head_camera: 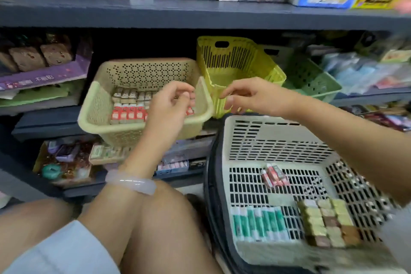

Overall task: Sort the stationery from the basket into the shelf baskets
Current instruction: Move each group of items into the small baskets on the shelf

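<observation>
Left hand: the left hand (171,100) is hovering over the right end of the beige shelf basket (97,104), fingers loosely curled, its grip narrow; whether it is pinching anything is too blurred to tell.
Right hand: the right hand (249,95) is reaching across toward the front wall of the yellow shelf basket (224,60), fingers bent downward, thumb and forefinger close together; the picture is not showing anything held in this grip.
Bangle: a pale bangle (131,181) is sitting on the left wrist.
Beige shelf basket: it is resting on the shelf (200,15) unit's middle level, holding rows of small red-and-white packs (126,112) standing side by side, with a row of paler packs behind them.
Yellow shelf basket: it is standing just right of the beige one, touching it, tilted, its inside looking bare.
Green shelf basket: a green shelf basket (315,82) is sitting to the right of the yellow one.
Source basket: the white slotted basket (244,131) is lying at lower right, beside the person's knee (155,218).
Stationery left in it: 1 loose bunch of red-and-white packs (274,176) near the middle; a row of green-and-white tubes (259,222) at the front; a block of small tan and brown boxes (327,222) just right of the tubes.
Upper shelf: boxed goods with handwritten price tags are lining the top.
</observation>
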Available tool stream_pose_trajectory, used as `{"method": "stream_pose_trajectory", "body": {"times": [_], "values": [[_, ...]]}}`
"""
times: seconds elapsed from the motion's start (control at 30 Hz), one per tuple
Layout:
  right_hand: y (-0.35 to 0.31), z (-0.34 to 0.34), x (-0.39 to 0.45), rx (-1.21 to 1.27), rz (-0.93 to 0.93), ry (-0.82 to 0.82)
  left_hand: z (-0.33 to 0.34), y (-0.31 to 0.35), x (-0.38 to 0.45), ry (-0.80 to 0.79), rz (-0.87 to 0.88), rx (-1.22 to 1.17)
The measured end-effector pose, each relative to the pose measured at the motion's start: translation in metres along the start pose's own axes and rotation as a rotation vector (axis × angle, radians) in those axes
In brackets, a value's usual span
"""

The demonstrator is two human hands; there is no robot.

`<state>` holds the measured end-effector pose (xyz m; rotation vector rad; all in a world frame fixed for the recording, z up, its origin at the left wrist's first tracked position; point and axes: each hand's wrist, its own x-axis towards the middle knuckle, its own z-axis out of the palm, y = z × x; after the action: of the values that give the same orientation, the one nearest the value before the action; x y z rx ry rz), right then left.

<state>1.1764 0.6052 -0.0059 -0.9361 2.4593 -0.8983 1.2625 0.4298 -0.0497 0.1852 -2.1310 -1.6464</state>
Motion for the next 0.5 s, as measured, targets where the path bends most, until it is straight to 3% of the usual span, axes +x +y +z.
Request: {"method": "stream_pose_trajectory", "body": {"times": [0.27, 0.37, 0.5], "values": [[0.132, 0.001, -0.079, 0.010, 0.284, -0.024, 0.127, -0.008, -0.041, -0.491, -0.009, 0.136], [0.187, 0.023, -0.087, -0.128, 0.443, -0.076, 0.161, -0.029, -0.048, -0.632, -0.167, 0.305], [0.230, 0.066, -0.075, -0.287, 0.621, -0.140, 0.181, -0.050, -0.054, -0.680, -0.343, 0.392]]}}
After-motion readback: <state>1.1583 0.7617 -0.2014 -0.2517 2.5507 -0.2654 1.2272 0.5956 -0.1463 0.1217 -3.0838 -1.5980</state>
